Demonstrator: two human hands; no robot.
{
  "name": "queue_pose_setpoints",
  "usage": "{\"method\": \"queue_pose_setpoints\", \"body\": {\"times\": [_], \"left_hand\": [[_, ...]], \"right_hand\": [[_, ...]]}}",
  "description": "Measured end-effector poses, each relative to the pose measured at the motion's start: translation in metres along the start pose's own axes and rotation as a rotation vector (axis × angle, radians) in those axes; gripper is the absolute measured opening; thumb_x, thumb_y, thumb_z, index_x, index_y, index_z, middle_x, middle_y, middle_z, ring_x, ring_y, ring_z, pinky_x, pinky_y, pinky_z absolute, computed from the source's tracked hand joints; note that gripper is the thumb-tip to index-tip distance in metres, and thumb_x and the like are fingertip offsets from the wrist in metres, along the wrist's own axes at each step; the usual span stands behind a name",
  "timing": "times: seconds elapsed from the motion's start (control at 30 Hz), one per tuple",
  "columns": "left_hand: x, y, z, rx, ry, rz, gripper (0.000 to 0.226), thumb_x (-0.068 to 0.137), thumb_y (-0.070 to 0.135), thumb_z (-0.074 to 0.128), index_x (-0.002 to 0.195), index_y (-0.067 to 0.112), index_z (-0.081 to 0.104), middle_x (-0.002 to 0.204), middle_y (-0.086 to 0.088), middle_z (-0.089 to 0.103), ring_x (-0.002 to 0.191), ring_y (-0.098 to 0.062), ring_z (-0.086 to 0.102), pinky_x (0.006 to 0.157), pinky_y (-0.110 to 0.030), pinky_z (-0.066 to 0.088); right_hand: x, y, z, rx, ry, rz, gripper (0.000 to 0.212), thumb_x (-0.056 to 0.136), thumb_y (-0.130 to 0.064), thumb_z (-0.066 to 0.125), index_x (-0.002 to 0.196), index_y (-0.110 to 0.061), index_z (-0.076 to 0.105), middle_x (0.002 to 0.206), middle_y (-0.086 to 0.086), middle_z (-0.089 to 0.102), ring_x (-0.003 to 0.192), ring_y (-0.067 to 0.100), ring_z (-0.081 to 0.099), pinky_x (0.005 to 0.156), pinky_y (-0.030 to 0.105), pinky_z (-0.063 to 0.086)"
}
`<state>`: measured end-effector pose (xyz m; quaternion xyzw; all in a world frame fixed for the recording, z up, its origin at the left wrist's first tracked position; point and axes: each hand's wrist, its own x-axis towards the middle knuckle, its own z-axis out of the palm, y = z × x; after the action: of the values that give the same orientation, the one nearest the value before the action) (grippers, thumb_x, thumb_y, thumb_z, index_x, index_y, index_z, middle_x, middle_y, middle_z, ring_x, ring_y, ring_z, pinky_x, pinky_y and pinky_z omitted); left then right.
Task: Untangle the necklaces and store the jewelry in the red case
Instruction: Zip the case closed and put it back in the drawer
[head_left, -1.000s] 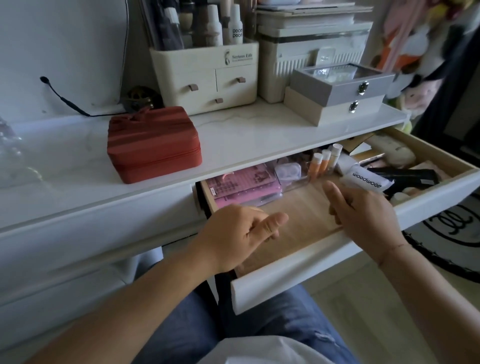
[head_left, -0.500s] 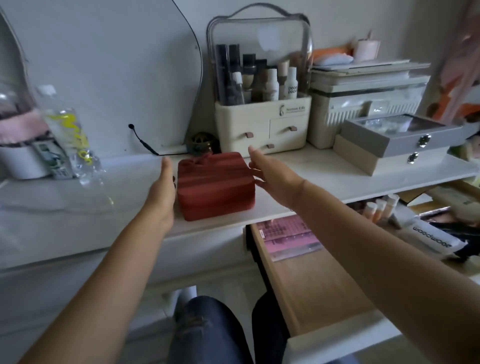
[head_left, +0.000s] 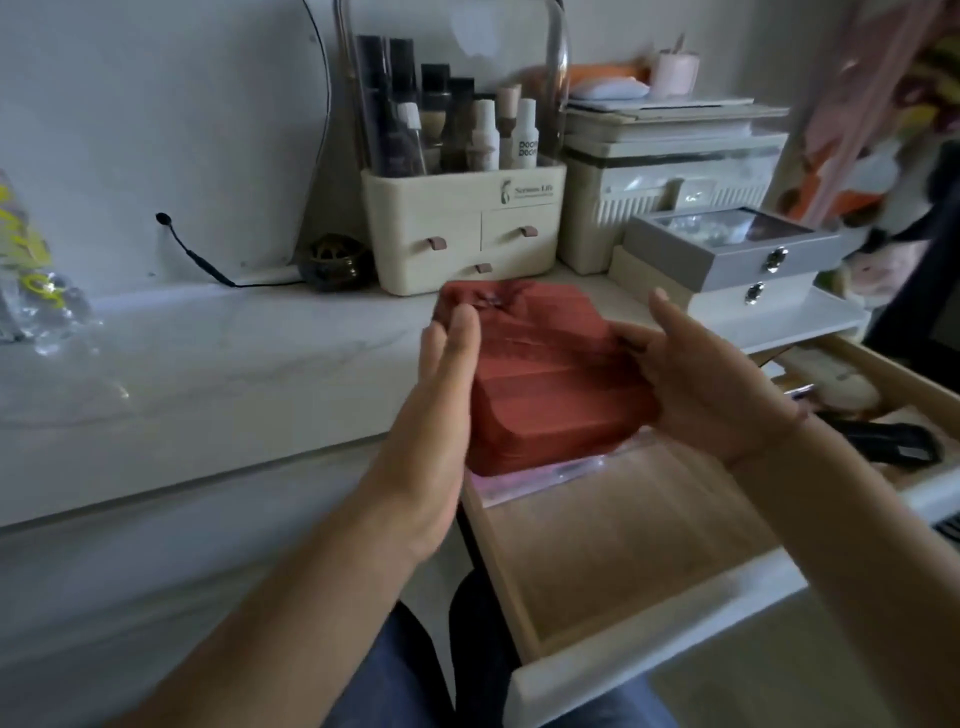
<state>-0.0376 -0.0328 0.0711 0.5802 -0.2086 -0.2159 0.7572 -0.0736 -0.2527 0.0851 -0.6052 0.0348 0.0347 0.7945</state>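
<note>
Holding a rectangular red case (head_left: 540, 374) of ribbed fabric between them, the two hands stand apart, one on each side of it. The left hand (head_left: 436, 415) presses its flat palm and straight fingers (head_left: 460, 332) against the case's left side. The right hand (head_left: 711, 379) grips the right side: its thumb lies over the top face near the edge, and one finger points straight up past the far right corner; its other fingers are hidden.

The red case is closed and tilted, its near end over the front edge of the white marble-patterned desk top (head_left: 208, 374) and over the back left corner of an open drawer with a pale wooden floor (head_left: 623, 545). Whether its far end touches the desk cannot be told. A flat pink packet (head_left: 519, 480) shows in the drawer just under the case's near edge, and a black object (head_left: 883, 441) lies at the drawer's right end.

Behind the case, against the wall, stands a cream plastic cosmetics organiser (head_left: 462, 228) with small drawers and bottles on top. To its right sits a white ribbed box (head_left: 665, 182), and in front of that a grey glass-lidded box (head_left: 727, 249) stacked on a cream box (head_left: 649, 280). A dark round ornament (head_left: 335, 262) and a black cable (head_left: 192, 254) lie left of the organiser.
</note>
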Motion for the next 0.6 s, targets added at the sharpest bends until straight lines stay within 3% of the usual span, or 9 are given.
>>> {"method": "queue_pose_setpoints", "body": {"times": [0.1,0.17,0.27,0.43,0.6], "left_hand": [[0.009,-0.027,0.041,-0.008,-0.107,-0.143,0.11,0.059,0.092,0.051,0.151,0.041,0.02,0.153,0.007,0.037,0.136,-0.015,0.044,0.112,-0.048,0.035],[0.013,-0.049,0.066,-0.029,-0.164,-0.186,0.113,0.058,0.093,0.052,0.151,0.04,0.017,0.158,0.011,0.026,0.142,-0.009,0.031,0.117,-0.045,0.024],[0.017,-0.075,0.09,-0.068,-0.184,-0.238,0.112,0.057,0.092,0.055,0.151,0.041,0.019,0.158,0.02,0.019,0.144,0.002,0.018,0.12,-0.04,0.012],[0.029,-0.089,0.102,-0.144,-0.191,-0.329,0.119,0.056,0.086,0.065,0.153,0.036,0.016,0.159,0.021,0.016,0.143,0.004,0.015,0.121,-0.037,0.009],[0.035,-0.095,0.109,-0.132,-0.21,-0.4,0.128,0.052,0.085,0.068,0.154,0.032,0.012,0.161,0.018,0.009,0.145,0.003,0.011,0.122,-0.036,0.008]], "right_hand": [[-0.044,-0.003,-0.039,0.023,0.083,-0.01,0.071,0.095,-0.058,0.021,0.127,-0.006,0.058,0.128,0.016,0.06,0.116,0.028,0.058,0.094,0.04,0.05],[-0.067,-0.004,-0.061,-0.01,0.156,0.021,0.07,0.094,-0.058,0.022,0.122,-0.008,0.062,0.126,0.014,0.062,0.115,0.027,0.059,0.086,0.035,0.054],[-0.086,0.001,-0.086,-0.059,0.246,0.097,0.07,0.092,-0.059,0.024,0.119,-0.009,0.064,0.123,0.01,0.064,0.113,0.024,0.061,0.088,0.033,0.053],[-0.084,0.012,-0.115,-0.047,0.255,0.193,0.071,0.093,-0.061,0.024,0.127,-0.008,0.058,0.127,0.012,0.061,0.117,0.025,0.058,0.093,0.035,0.049],[-0.079,0.011,-0.13,-0.1,0.26,0.256,0.072,0.091,-0.06,0.03,0.121,-0.003,0.06,0.124,0.016,0.062,0.115,0.029,0.059,0.094,0.037,0.051]]}}
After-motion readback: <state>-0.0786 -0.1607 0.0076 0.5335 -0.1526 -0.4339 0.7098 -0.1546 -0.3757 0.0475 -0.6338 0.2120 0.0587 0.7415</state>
